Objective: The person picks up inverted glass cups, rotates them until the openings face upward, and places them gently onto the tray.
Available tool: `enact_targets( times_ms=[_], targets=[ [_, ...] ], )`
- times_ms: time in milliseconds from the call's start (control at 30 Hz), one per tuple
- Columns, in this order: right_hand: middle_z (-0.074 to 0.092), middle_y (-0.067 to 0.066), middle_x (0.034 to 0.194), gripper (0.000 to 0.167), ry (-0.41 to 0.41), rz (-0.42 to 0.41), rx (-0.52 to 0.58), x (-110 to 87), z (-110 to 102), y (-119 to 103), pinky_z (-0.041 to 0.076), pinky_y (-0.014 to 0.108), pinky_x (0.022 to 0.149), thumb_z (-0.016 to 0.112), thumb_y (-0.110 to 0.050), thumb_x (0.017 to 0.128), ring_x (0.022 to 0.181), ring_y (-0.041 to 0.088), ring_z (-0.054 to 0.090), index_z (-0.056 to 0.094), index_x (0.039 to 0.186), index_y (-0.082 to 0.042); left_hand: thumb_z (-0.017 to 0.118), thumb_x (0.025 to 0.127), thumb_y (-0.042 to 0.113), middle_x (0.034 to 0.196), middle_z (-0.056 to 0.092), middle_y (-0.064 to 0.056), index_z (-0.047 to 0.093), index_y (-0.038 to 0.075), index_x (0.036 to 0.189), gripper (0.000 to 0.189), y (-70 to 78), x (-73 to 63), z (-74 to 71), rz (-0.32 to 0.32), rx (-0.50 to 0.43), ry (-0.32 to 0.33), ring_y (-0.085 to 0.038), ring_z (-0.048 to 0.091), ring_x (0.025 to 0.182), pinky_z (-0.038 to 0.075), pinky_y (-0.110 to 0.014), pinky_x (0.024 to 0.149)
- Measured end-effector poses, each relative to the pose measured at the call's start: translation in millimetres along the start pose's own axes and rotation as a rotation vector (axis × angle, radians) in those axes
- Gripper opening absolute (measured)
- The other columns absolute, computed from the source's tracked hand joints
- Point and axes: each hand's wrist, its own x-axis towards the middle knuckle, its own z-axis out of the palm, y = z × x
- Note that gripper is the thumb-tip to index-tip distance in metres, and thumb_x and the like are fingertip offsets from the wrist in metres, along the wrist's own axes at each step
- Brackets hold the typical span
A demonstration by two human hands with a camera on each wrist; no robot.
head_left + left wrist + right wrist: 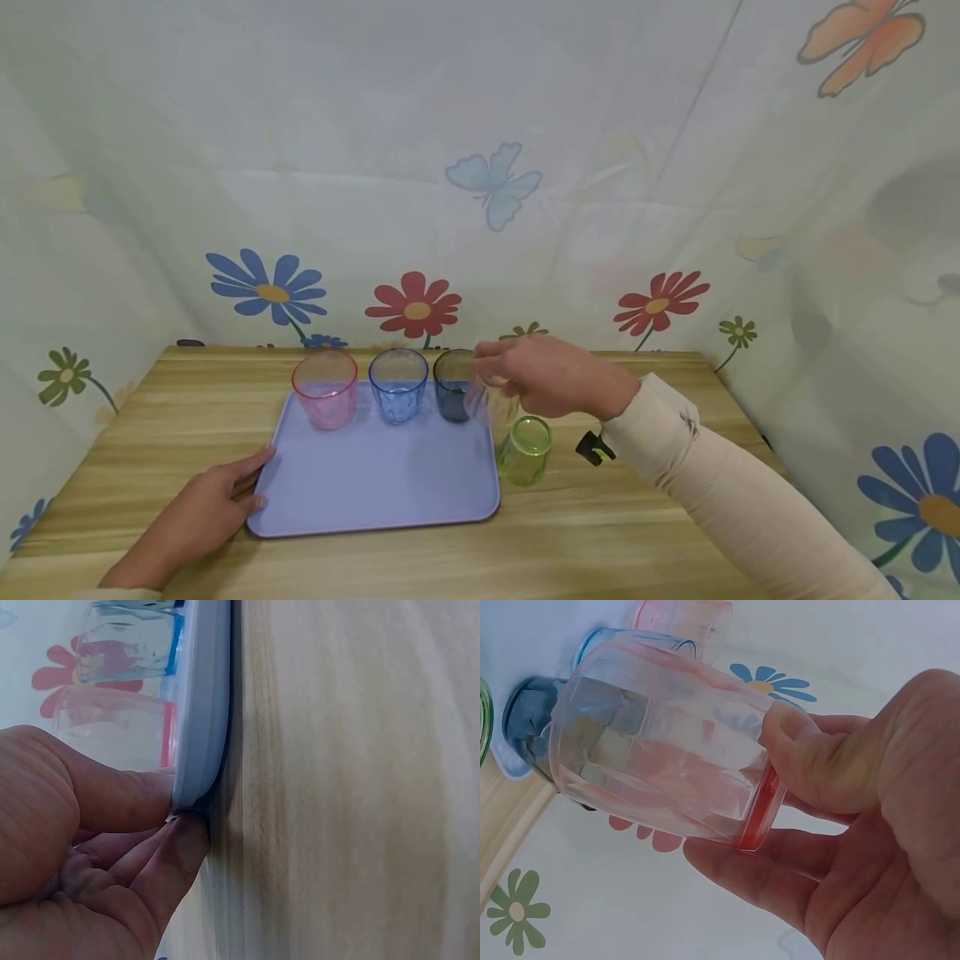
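Observation:
My left hand pinches the left edge of a lilac tray. In the left wrist view the thumb lies at the rim and a fingertip sits under it. My right hand holds a clear, pinkish cup by its thick red base end, over the tray's right edge, with the mouth pointing away from the palm. On the tray's back part stand a pink cup, a blue cup and a dark grey cup, all mouth up. The held cup partly overlaps the grey one.
A green cup stands upside down on the wooden table, right beside the tray's right edge. A small black item shows by the right wrist. Flower-printed cloth hangs behind the table and along both sides.

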Motion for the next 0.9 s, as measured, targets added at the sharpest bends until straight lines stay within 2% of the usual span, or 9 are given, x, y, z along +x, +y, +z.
enact_targets(
  times_ms=[300, 567, 733, 900],
  targets=[
    [0.059, -0.005, 0.098, 0.034, -0.007, -0.022, -0.014, 3.8, -6, -8, 0.042, 0.021, 0.059, 0.058, 0.014, 0.090, 0.073, 0.011, 0.056, 0.070, 0.100, -0.015, 0.067, 0.097, 0.002, 0.155, 0.042, -0.035, 0.038, -0.013, 0.153, 0.065, -1.0, 1.8, 1.3, 0.001, 0.009, -0.002, -0.049, 0.054, 0.137, 0.055, -0.052, 0.102],
    [0.066, -0.003, 0.112, 0.046, -0.019, -0.043, -0.033, 11.1, -9, -15, 0.045, 0.021, 0.063, 0.057, 0.014, 0.091, 0.079, 0.009, 0.060, 0.071, 0.125, -0.013, 0.066, 0.097, 0.001, 0.157, 0.040, -0.034, 0.037, -0.013, 0.154, 0.065, -2.3, 0.4, 1.2, -0.024, 0.014, -0.019, -0.049, 0.052, 0.139, 0.054, -0.052, 0.103],
    [0.062, -0.003, 0.102, 0.045, -0.018, -0.059, -0.042, 15.2, -9, -18, 0.039, 0.020, 0.056, 0.055, 0.015, 0.089, 0.076, 0.010, 0.056, 0.070, 0.122, -0.013, 0.066, 0.096, 0.000, 0.156, 0.041, -0.035, 0.038, -0.014, 0.153, 0.064, -1.2, 0.1, 1.6, -0.011, 0.008, -0.006, -0.049, 0.053, 0.138, 0.054, -0.052, 0.103],
    [0.067, -0.004, 0.114, 0.044, -0.046, -0.037, -0.049, 20.0, -9, -22, 0.044, 0.019, 0.057, 0.058, 0.010, 0.093, 0.084, 0.011, 0.061, 0.070, 0.127, -0.015, 0.066, 0.097, 0.000, 0.155, 0.041, -0.035, 0.038, -0.014, 0.153, 0.064, 0.1, 1.5, -0.1, -0.019, 0.000, -0.013, -0.050, 0.053, 0.137, 0.055, -0.052, 0.103]
  ],
)
